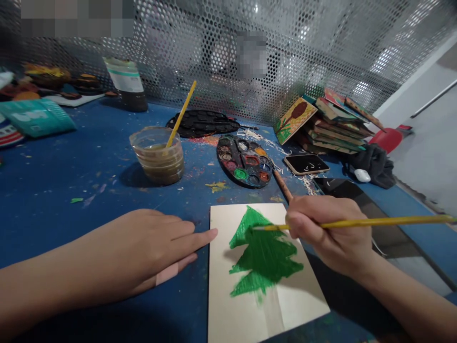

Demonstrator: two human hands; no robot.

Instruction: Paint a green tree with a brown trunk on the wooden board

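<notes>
L hand (157, 250): grip unclosed, nothing held; index tip at L edge of board (228, 319). Board lies flat on tabletop (89, 209), prob. light, stiff; green paint (267, 257) poss. wet, so edges suit handling. Lower-L corner cut off. R hand (335, 245): grip closed on yellow brush (392, 221), prob. light, rigid; hold pt. = shaft. Tip contact unclear.

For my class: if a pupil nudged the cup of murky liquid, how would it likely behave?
The cup would likely slosh, since murky liquid stands in it. It may tip if pushed high, as its base looks narrower than its rim. The yellow stick poking above it could swing.
</notes>
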